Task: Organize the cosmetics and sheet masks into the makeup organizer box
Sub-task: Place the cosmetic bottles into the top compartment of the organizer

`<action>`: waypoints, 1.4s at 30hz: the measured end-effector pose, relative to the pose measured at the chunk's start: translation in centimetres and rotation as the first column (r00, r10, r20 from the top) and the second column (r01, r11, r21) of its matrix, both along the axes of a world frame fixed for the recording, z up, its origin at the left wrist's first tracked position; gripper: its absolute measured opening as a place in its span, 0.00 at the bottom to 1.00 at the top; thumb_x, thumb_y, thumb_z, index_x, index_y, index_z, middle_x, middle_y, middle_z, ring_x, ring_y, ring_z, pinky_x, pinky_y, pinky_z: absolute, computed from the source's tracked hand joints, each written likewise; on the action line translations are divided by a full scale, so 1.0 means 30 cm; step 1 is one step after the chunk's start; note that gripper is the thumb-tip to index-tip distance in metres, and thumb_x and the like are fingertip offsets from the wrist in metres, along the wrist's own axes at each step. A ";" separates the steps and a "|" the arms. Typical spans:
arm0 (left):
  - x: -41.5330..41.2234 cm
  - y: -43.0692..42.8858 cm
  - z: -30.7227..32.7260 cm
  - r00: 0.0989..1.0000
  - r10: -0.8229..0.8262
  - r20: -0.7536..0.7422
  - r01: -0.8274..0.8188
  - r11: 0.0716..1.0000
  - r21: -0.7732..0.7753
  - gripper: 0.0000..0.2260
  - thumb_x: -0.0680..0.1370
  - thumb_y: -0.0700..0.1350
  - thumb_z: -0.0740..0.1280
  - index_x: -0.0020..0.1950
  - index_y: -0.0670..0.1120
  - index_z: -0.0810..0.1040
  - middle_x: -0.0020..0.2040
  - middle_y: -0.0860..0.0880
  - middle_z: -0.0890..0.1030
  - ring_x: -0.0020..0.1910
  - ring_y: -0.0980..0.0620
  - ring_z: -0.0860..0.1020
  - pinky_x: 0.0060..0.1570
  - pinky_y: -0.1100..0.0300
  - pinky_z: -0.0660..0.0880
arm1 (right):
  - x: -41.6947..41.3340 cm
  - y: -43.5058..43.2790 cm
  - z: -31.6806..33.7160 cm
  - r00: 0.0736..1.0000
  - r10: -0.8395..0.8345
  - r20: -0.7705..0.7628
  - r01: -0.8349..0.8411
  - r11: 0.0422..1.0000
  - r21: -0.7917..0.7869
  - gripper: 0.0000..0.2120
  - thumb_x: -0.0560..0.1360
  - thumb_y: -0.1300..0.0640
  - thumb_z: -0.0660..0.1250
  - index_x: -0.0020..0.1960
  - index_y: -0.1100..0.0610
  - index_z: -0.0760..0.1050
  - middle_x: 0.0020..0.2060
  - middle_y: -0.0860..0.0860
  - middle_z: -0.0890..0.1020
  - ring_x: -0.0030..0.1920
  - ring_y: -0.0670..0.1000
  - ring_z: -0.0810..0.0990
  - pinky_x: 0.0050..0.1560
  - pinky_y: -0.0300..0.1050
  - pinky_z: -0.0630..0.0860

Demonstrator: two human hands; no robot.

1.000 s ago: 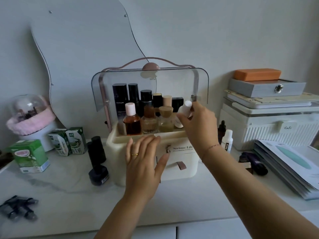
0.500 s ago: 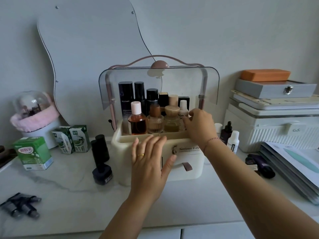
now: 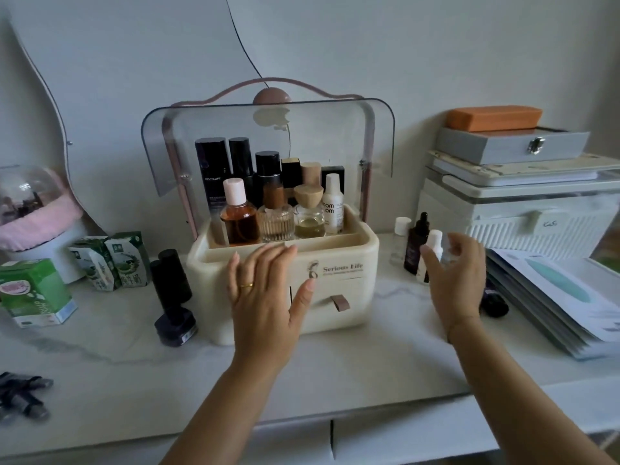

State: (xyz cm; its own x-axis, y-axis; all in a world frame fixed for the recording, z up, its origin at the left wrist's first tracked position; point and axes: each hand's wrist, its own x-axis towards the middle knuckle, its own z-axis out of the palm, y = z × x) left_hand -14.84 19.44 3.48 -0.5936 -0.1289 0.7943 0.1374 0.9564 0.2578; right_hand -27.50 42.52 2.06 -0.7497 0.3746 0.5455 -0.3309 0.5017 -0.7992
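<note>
Both hands are empty: the left hand (image 3: pixel 265 297), spread wide, steadies the cream plastic organizer box (image 3: pixel 335 283); the right hand (image 3: pixel 456 273), loosely wide, nears the small white-capped bottle (image 3: pixel 433 241).

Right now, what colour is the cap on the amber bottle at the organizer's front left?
Pale pink cap, clearest in the head view.
</note>
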 end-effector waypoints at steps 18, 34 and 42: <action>-0.001 0.005 0.001 1.000 0.003 0.016 -0.004 1.000 0.007 0.22 0.80 0.58 0.53 0.64 0.46 0.74 0.62 0.49 0.77 0.67 0.49 0.69 0.74 0.47 0.50 | 0.229 -0.022 0.202 0.967 0.174 -0.188 -0.174 0.985 0.019 0.08 0.71 0.48 0.70 0.48 0.47 0.77 0.39 0.38 0.80 0.42 0.35 0.79 0.42 0.24 0.70; 0.025 -0.008 0.017 0.995 -0.042 0.088 0.042 0.999 0.005 0.22 0.80 0.59 0.52 0.66 0.47 0.73 0.64 0.51 0.75 0.68 0.49 0.69 0.74 0.48 0.50 | 0.102 -0.303 0.357 0.946 0.309 -0.098 -0.244 0.878 0.412 0.15 0.74 0.49 0.68 0.57 0.56 0.76 0.46 0.53 0.84 0.45 0.56 0.82 0.46 0.56 0.79; 0.023 -0.008 0.013 0.995 -0.044 0.085 0.043 0.999 0.011 0.22 0.80 0.59 0.52 0.66 0.48 0.72 0.64 0.51 0.75 0.68 0.50 0.69 0.74 0.48 0.50 | 0.068 -0.333 0.383 0.966 0.251 -0.061 -0.179 0.819 0.545 0.18 0.77 0.52 0.63 0.65 0.52 0.67 0.46 0.55 0.81 0.42 0.59 0.80 0.41 0.52 0.78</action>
